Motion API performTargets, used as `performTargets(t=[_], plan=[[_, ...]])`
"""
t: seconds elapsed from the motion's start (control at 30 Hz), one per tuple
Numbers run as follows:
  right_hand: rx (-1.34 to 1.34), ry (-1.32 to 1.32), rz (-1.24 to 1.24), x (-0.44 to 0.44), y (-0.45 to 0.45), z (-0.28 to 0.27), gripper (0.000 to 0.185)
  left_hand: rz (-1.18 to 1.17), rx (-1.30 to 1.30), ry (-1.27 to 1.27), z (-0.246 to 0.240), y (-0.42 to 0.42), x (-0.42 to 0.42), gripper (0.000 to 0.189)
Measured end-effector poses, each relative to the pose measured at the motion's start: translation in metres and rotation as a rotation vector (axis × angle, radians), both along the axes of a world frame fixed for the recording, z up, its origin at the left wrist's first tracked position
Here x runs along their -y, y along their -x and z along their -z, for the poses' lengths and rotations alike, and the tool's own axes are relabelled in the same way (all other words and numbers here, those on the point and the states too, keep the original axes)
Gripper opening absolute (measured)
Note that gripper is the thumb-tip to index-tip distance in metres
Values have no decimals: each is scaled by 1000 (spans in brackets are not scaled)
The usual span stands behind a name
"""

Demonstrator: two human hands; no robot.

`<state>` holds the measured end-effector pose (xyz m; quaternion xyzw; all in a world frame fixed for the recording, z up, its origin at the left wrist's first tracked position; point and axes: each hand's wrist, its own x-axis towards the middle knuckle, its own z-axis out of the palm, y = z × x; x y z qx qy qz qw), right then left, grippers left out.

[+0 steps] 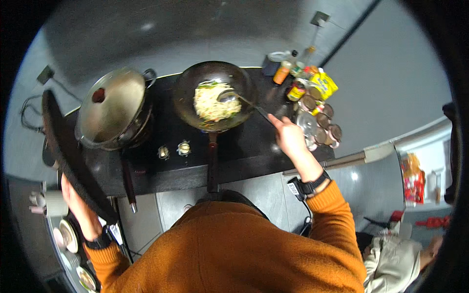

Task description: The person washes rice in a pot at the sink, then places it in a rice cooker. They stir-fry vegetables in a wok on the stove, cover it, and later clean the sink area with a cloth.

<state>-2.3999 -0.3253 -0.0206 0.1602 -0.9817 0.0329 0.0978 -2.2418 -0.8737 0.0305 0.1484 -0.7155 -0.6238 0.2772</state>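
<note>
My right hand grips the dark handle of a metal ladle. The ladle's bowl rests on pale noodle-like food mixed with green bits, inside a dark wok. The wok stands on the stove, its long handle pointing toward my body. On the left, my left hand holds a large dark board-like or lid-like object, tilted and seen nearly edge-on. My fingers are partly hidden behind it, and which of the two it is I cannot tell.
A lidded pan stands left of the wok, behind the dark object. Two stove knobs are at the front. Sauce bottles, a yellow packet and several lidded jars crowd the right side. Another person's pale sleeve shows lower right.
</note>
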Motion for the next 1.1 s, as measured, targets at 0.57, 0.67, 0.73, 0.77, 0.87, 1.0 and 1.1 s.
performTargets(t=[0.57,0.67,0.73,0.77,0.87,1.0,1.1], plan=[[520,1423,337,-42,-19,13,40,264,91,717,-14,215,-218,40],[346,1430,464,-55,-34,14,39,273,231,871,8,235,-251,37],[303,1496,521,-67,-46,14,40,295,337,934,22,255,-269,34],[290,1521,577,-73,-52,14,40,311,406,970,29,264,-278,33],[253,1577,539,-89,-68,13,40,333,442,1007,52,287,-297,32],[235,1605,558,-101,-82,13,41,379,475,1054,76,307,-313,30],[217,1604,556,-107,-86,15,42,397,493,1059,88,313,-314,30]])
